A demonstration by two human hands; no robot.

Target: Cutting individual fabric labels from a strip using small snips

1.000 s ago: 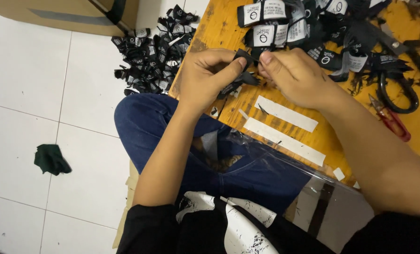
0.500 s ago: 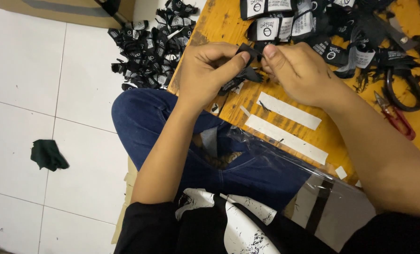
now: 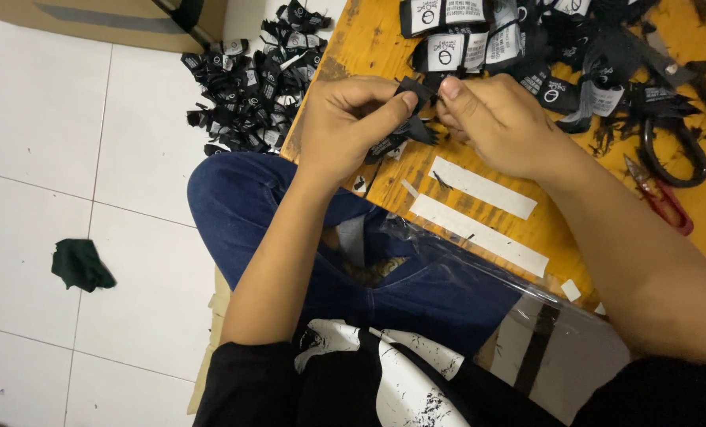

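Black woven label [image 3: 411, 88], small, pinched between left hand [image 3: 345, 126] and right hand [image 3: 499, 119]; each grip pressed together on it, raised above the orange desk [image 3: 527, 237] edge for folding. Unsorted labels [image 3: 511, 39] behind; finished pile [image 3: 250, 75] on the floor.

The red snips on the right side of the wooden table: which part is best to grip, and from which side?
Grip the red snips by the red handle end, which points toward the person's right forearm. Come from above, on the near side. The metal tips point away toward the black scissors, so that end is sharp and crowded. The right hand is nearest.
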